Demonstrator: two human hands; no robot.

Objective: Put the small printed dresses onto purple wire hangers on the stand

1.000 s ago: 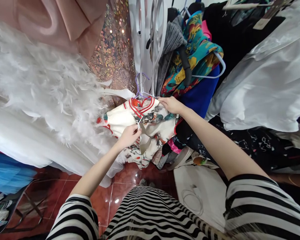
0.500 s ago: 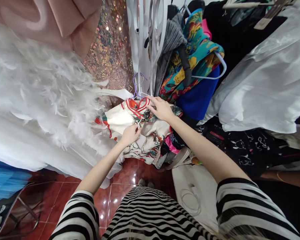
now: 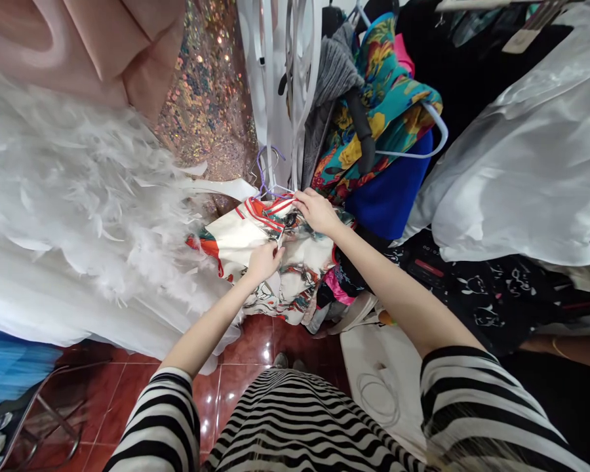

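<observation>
A cream printed garment [image 3: 238, 229] with red-trimmed edges hangs in front of me from a purple hanger [image 3: 262, 172]. My right hand [image 3: 316, 211] is closed at its neckline, with thumb and fingers pinching the red-edged collar [image 3: 270, 208]. Lower down, at the front of the garment, my left hand [image 3: 265, 261] is closed around a slim white piece whose tip [image 3: 280, 237] pokes out above the fingers; its kind cannot be made out. A pale tag [image 3: 274, 283] shows just below that hand.
White feathered dress [image 3: 113, 190] at left, beside a sequined one [image 3: 211, 85]. At right hang a teal floral garment [image 3: 373, 85], a blue one [image 3: 393, 187] and white satin [image 3: 511, 190]. A white board with a coiled cable [image 3: 378, 396] is lower right; another person's arm [image 3: 563, 347] is at the right edge.
My left hand has shifted slightly right and up with the white piece. The right fingers have closed on the collar, and the neckline is pulled flatter. The view has shifted slightly.
</observation>
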